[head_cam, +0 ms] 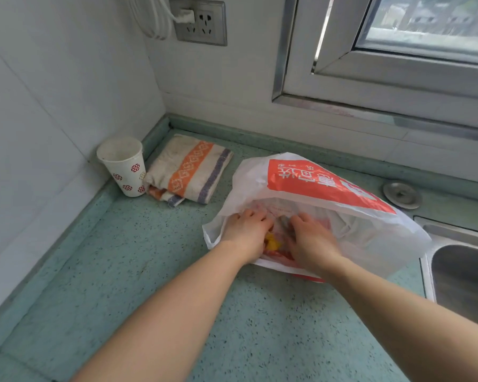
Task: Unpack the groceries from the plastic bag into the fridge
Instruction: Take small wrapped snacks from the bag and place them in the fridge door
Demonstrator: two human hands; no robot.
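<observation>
A white plastic bag point(356, 230) with a red printed panel lies on the green speckled counter point(149, 271), its mouth open toward me. My left hand point(246, 232) and my right hand point(312, 241) are both inside the mouth, fingers curled over the groceries. Between the hands shows something yellow point(272, 241), with a red and pink wrapper beneath it. Whether either hand has a firm hold on an item is hidden by the fingers and the bag. The fridge is out of view.
A paper cup point(124, 166) with red flower marks stands in the counter's corner. Next to it lies a folded striped cloth point(188, 169). A steel sink point(464, 274) is at the right, a round metal cap point(402, 194) behind it. Tiled walls, socket and window stand behind.
</observation>
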